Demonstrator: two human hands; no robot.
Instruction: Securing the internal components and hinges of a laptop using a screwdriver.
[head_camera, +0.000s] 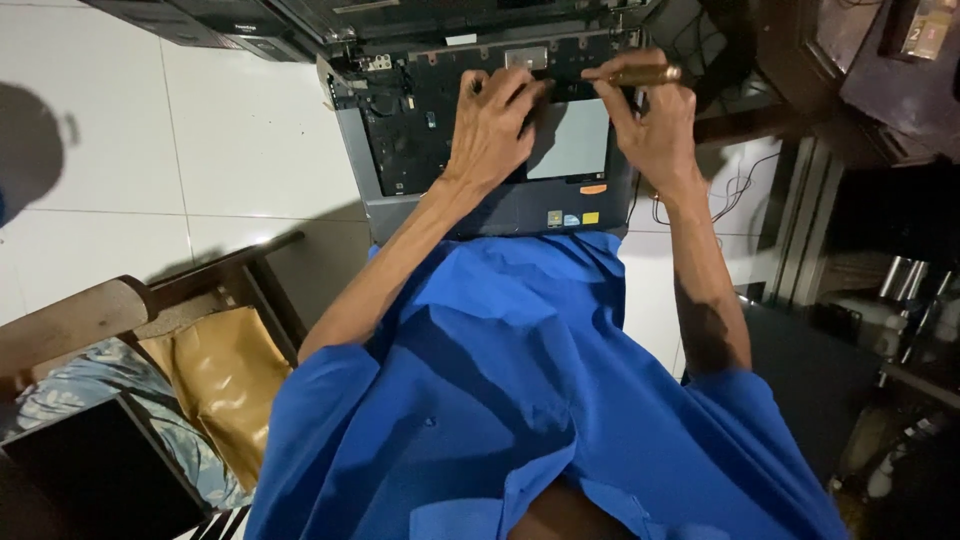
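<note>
The left hand (492, 125) lies spread, fingers pressing the dismantled laptop base (480, 150) on the person's lap. The right hand (655, 125) pinches a brass-coloured screwdriver handle (640, 75) (smooth, cylindrical) over the grey touchpad (572, 140). White glossy floor tiles (200, 150) surround it.

The white tiled floor (240, 150) carries the opened laptop chassis (480, 150) (keyboard removed); a wooden chair (150, 310) stands beside it.

White glossy floor tiles (150, 150) spread out brightly lit, with dark shadows across them. Beside them stands a wooden chair (120, 305) holding a tan cushion (225, 375). Dark wooden furniture (850, 70) stands opposite the chair.
</note>
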